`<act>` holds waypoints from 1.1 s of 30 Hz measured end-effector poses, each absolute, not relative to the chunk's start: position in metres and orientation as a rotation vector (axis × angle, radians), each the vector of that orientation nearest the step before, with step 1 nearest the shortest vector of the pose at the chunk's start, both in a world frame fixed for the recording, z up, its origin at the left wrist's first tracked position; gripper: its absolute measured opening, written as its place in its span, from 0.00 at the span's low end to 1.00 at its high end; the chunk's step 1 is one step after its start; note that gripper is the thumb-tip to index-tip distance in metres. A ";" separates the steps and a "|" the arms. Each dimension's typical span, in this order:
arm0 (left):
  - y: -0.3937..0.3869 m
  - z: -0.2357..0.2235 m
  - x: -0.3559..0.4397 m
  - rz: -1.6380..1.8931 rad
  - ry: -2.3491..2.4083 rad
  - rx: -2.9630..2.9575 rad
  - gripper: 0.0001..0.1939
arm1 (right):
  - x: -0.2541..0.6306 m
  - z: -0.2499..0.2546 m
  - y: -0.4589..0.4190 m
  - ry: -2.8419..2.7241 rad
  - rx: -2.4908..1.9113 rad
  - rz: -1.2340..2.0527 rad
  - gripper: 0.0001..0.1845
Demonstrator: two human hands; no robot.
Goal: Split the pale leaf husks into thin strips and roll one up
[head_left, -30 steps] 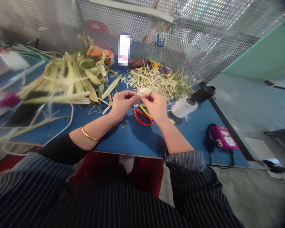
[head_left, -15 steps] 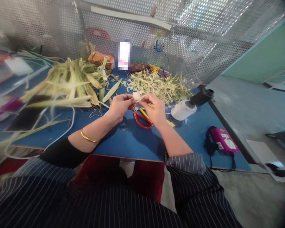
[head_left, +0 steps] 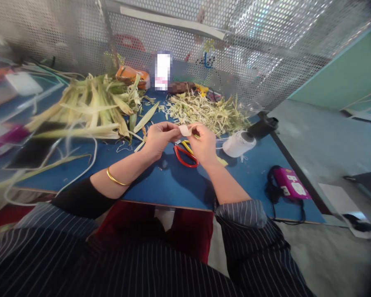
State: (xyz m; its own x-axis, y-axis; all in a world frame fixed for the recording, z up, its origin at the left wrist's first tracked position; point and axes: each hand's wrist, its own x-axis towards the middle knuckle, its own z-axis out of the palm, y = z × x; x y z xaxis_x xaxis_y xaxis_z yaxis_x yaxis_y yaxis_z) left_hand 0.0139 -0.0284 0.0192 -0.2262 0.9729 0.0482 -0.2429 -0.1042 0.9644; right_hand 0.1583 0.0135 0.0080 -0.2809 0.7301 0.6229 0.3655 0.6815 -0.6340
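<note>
Between my fingertips is a small pale piece of corn husk (head_left: 185,130), curled over on itself. My left hand (head_left: 161,139) pinches its left side, and my right hand (head_left: 202,142) grips its right side with thumb and forefinger. Just under the hands, scissors (head_left: 185,156) with red and yellow handles lie on the blue table (head_left: 154,185); their blades are partly hidden. Behind my right hand spreads a heap of shredded husk (head_left: 207,111). To the left is a large pile of long corn husks (head_left: 92,107).
A white thread spool (head_left: 239,143) lies right of my right hand beside a black cylinder (head_left: 264,124). A purple power strip (head_left: 292,182) with a black cord sits at the right edge. An orange packet (head_left: 132,77) and perforated metal screen (head_left: 179,37) stand behind.
The pale husk piece has turned and curled between my fingers. Both hands stay close together over the scissors, shifting only slightly; the view has tilted a little.
</note>
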 end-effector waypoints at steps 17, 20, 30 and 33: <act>-0.028 0.020 0.009 1.456 1.114 0.920 0.09 | 0.160 0.016 0.011 -1.888 -0.830 0.544 0.07; -0.027 0.020 0.007 1.420 1.089 0.852 0.08 | 0.160 0.016 0.011 -1.912 -0.773 0.558 0.05; -0.030 0.022 0.011 1.465 1.106 0.952 0.07 | 0.161 0.013 0.012 -1.958 -0.821 0.437 0.07; -0.031 0.021 0.013 1.495 1.129 1.016 0.07 | 0.160 0.013 0.012 -1.937 -0.819 0.460 0.07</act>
State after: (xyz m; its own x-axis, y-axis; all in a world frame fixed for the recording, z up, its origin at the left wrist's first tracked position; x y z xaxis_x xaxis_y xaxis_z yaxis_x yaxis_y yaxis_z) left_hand 0.0128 -0.0309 0.0214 -0.1835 0.9810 0.0630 -0.2074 -0.1013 0.9730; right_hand 0.1600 0.0117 0.0125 -0.3251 0.7087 0.6261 0.3519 0.7052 -0.6155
